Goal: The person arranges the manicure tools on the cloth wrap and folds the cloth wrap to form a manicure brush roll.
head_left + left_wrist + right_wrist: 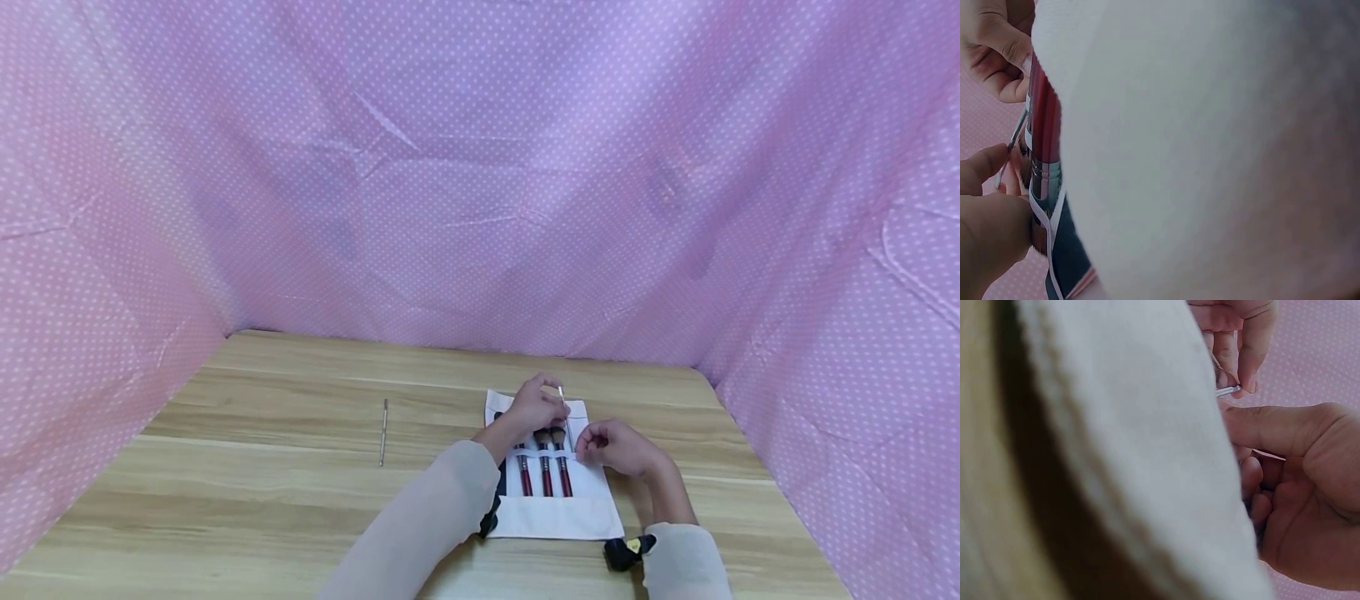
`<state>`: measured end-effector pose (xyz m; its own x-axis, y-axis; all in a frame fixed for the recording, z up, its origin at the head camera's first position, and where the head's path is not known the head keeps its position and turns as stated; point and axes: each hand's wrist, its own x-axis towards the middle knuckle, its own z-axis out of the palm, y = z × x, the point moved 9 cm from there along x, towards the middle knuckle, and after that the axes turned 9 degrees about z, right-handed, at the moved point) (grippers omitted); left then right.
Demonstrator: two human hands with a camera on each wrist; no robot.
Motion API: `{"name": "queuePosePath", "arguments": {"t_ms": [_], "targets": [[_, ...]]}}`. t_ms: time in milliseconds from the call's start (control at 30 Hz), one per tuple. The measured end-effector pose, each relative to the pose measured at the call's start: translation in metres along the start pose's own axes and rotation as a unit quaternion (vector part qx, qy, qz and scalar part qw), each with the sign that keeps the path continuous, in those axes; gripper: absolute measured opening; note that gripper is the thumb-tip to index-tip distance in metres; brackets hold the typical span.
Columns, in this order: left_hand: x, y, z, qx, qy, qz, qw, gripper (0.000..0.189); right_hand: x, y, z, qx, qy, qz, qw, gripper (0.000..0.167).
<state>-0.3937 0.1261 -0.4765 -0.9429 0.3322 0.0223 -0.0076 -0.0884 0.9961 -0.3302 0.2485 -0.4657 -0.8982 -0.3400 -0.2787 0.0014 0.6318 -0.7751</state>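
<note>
A white fabric brush roll (540,517) lies on the table, with red-handled makeup brushes (546,475) tucked under a white elastic band (525,453). Above the brush heads, my left hand (534,407) pinches a thin silver metal stick (562,396) between thumb and fingers. The same stick (1017,134) slants down toward the band's right end in the left wrist view. My right hand (618,447) pinches the band at its right end, fingers curled. In the right wrist view the roll's cloth (1129,425) hides part of both hands.
Another thin metal stick (384,433) lies on the wooden table (262,467), left of the roll. A dark flat item (502,479) sits along the roll's left side. Pink dotted cloth (480,208) hangs behind the table and at both sides.
</note>
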Motion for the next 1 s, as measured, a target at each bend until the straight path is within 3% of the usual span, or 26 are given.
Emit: {"name": "queuePosePath", "arguments": {"t_ms": [167, 600, 1000], "targets": [[-0.0021, 0.0014, 0.0012, 0.058, -0.011, -0.002, 0.9983, 0.041, 0.0004, 0.0000, -0.0002, -0.007, 0.002, 0.000, 1.0000, 0.014], [-0.0038, -0.0003, 0.0043, 0.140, -0.048, -0.001, 0.9889, 0.028, -0.0002, 0.0010, -0.0006, 0.017, -0.003, 0.000, 0.9998, 0.014], [-0.0062, 0.0028, -0.0012, 0.191, -0.039, -0.002, 0.9808, 0.004, -0.0012, -0.0001, -0.0009, 0.018, -0.005, -0.005, 0.9998, 0.013]]}}
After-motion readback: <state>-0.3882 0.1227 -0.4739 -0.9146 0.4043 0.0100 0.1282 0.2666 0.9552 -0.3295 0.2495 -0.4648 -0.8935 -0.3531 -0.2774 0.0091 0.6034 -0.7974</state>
